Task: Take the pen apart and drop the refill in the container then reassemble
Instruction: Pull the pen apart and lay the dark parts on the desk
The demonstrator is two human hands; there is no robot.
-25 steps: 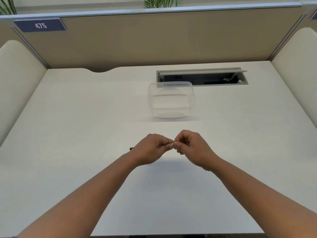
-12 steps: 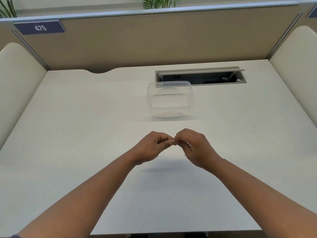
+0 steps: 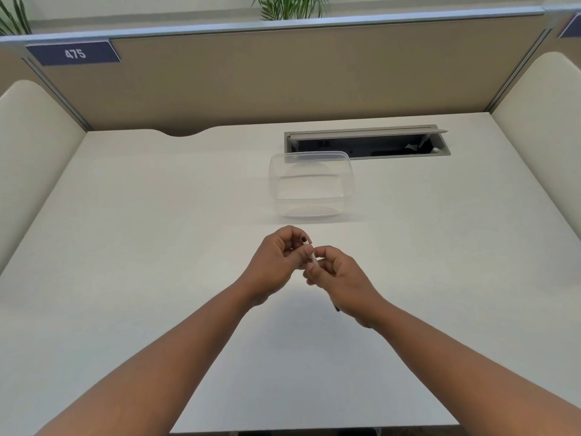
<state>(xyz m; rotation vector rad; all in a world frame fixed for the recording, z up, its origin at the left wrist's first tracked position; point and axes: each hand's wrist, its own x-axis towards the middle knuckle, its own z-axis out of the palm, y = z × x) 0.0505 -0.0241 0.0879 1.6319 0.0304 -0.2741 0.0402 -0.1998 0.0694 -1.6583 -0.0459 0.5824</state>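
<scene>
A thin white pen (image 3: pixel 309 250) with a dark end cap pokes out between both hands above the desk. My left hand (image 3: pixel 276 262) pinches its far end, where the dark tip shows. My right hand (image 3: pixel 338 278) is closed around the near part of the barrel, and a dark tip sticks out below that wrist. Most of the pen is hidden by fingers. A clear plastic container (image 3: pixel 311 184) stands open beyond the hands, nothing visible inside it.
The white desk (image 3: pixel 141 247) is fenced by tan partition panels at the back and cream side panels. An open grey cable tray (image 3: pixel 367 141) is set into the desk behind the container. A number plate (image 3: pixel 74 53) hangs on the partition at upper left.
The hands have turned the pen from lying left-right to pointing away from me. My left hand rose and my right hand dropped nearer, exposing the white barrel and dark cap.
</scene>
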